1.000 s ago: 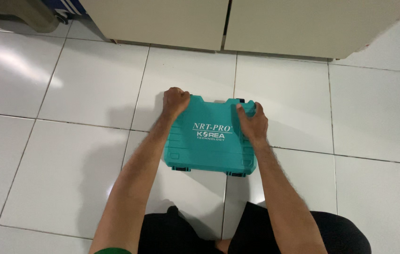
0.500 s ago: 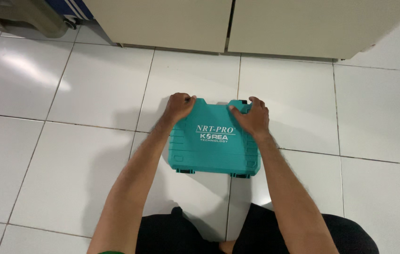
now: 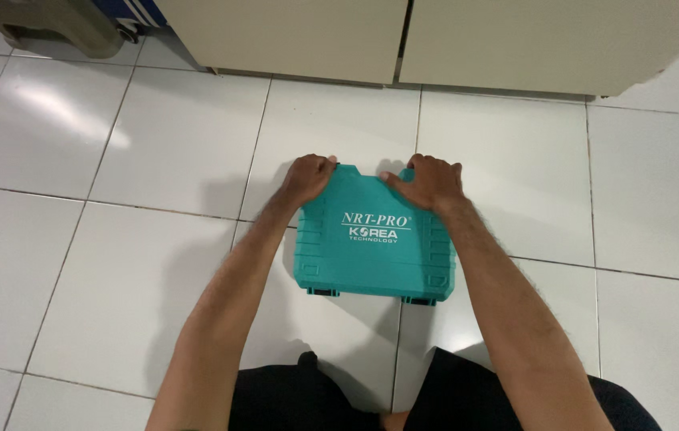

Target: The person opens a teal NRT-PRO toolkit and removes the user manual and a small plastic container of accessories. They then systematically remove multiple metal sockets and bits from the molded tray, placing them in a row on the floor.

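On the floor tiles (image 3: 156,160), teal case (image 3: 375,255) lies flat; fingers (image 3: 325,164) curl over its far edge.

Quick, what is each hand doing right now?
Left hand: curled over the far left corner of the teal plastic case, gripping it.
Right hand: curled over the far right corner of the same case, gripping it.

both hands, left hand (image 3: 307,177) and right hand (image 3: 433,182), grip the teal case's (image 3: 375,243) far edge.

Teal tool case (image 3: 375,247) with white lettering — glossy white floor tiles (image 3: 116,263), cream cabinet (image 3: 291,36).
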